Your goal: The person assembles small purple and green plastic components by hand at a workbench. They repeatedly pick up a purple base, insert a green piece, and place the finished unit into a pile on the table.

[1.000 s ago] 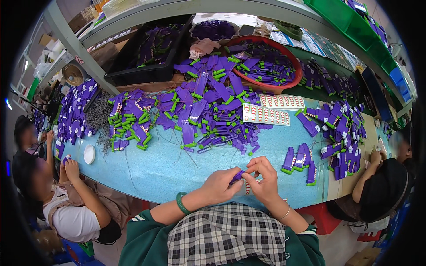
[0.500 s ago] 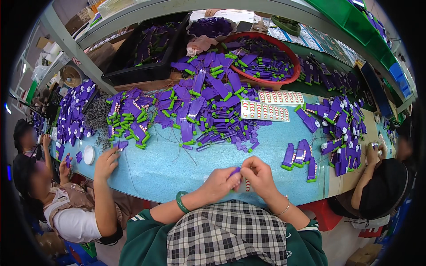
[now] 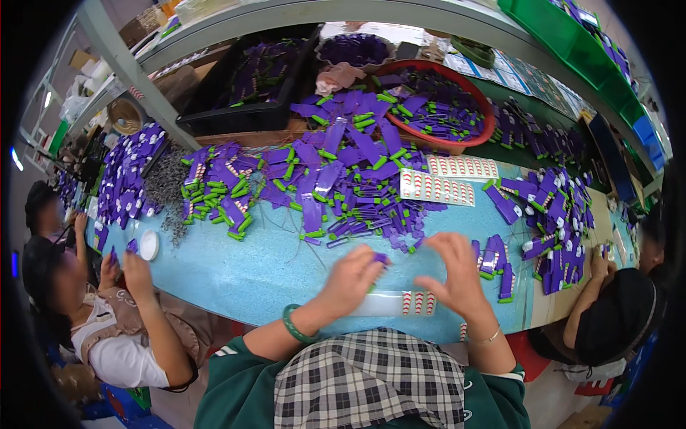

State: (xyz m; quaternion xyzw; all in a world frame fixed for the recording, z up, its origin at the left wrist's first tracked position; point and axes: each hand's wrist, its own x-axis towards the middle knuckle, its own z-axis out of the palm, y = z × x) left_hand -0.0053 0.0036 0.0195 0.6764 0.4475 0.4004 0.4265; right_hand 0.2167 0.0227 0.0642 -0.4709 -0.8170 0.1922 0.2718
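Left hand: we mark the left hand [image 3: 354, 280] clamped on a purple piece [image 3: 381, 258], fingertips together; most of the piece is hidden.
Right hand: we see the right hand [image 3: 457, 275] with thumb and fingers apart, nothing visible between them.
Purple piece: its exposed end shows at the left fingertips, so it lies left of the right hand, across a gap; we can't tell its long axis.
Sticker sheet: the sheet [image 3: 418, 303] lies flat on the counter [image 3: 236, 272], between the hands and on the body side, long axis left to right.
Red chevrons: we find them at the sheet's right end, just below the right thumb, so the right hand is nearer; contact we can't tell. The bare end is by the left hand.
Purple pile: we note the pile [image 3: 343, 193] ahead, well apart from both hands.
Small group: green-ended purple pieces [image 3: 493, 261] lie just right of the right hand.
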